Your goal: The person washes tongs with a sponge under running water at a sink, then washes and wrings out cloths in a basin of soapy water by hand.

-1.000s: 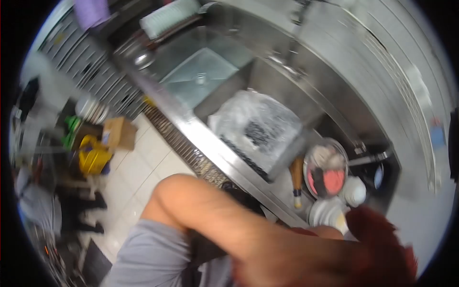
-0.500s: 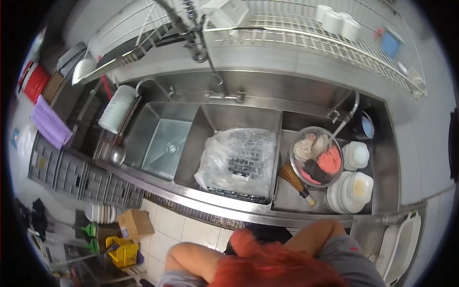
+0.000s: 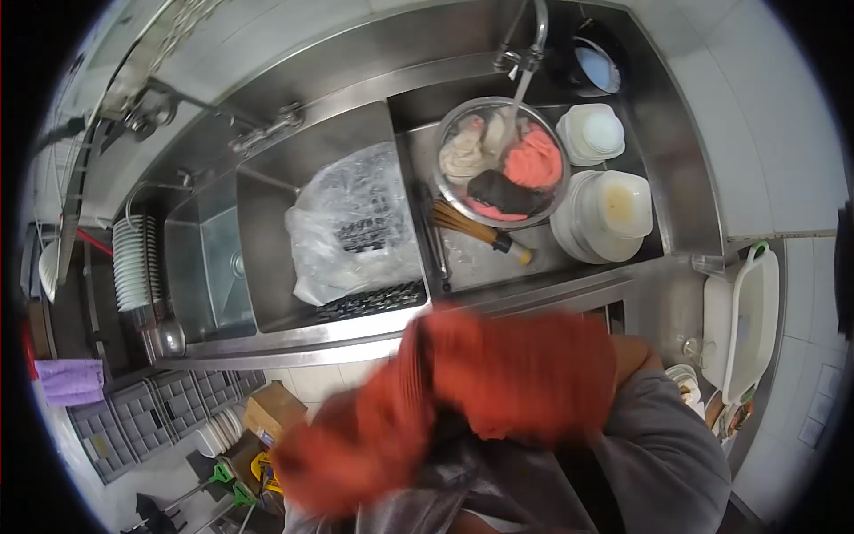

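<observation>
Blurred orange-red, glove-like material covers both hands before my body, below the sink's front edge. My right hand (image 3: 525,378) merges with it at the centre, its forearm coming from the right. Lower left is my left hand (image 3: 351,449), smeared by motion. Fingers cannot be made out on either, nor whether anything is held. Nearest beyond them are a bamboo brush (image 3: 471,224) with a dark and yellow end and a metal bowl (image 3: 442,169). The bowl holds a pink cloth (image 3: 534,158), a dark cloth (image 3: 500,193) and whitish cloths, under running water.
Clear plastic (image 3: 342,222) over a dark rack fills the middle basin. Right of the bowl stand stacked white dishes (image 3: 583,218) and smaller bowls (image 3: 592,133). A white tub (image 3: 752,320) is far right; plates (image 3: 133,262), a purple cloth (image 3: 69,381) and grey crates (image 3: 160,414) are left.
The view has turned and moved closer to the right basin. The orange-red coverings have risen toward the sink's front edge and spread apart. The bowl, brush and dishes keep their places.
</observation>
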A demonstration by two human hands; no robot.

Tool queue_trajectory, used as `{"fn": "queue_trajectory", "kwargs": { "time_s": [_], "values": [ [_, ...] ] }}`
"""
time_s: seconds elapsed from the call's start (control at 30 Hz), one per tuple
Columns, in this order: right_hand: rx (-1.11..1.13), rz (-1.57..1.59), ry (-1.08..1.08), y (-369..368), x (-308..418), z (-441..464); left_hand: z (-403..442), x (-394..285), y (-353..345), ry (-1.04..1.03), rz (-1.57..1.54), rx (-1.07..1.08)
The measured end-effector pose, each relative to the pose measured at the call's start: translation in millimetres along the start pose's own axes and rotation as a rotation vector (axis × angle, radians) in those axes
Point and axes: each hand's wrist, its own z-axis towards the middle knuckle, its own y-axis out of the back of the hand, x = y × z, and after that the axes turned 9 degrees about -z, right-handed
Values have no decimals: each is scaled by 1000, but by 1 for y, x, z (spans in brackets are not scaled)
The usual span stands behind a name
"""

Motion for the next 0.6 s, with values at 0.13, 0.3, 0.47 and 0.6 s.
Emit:
{"fn": "queue_trajectory", "kwargs": {
  "time_s": [0.13,0.3,0.47,0.6],
  "values": [
    [-299,-183,179,58,0,44,80,29,-1,101,-131,-58],
    [-285,-1067,-199,161,-118,137,233,118,44,155,251,1],
    [-205,-972,-234,198,-156,112,340,286,156,310,1096,7],
    [-84,-787,-337,188,-174,52,315,373,203,369,1957,529]
  ]
}}
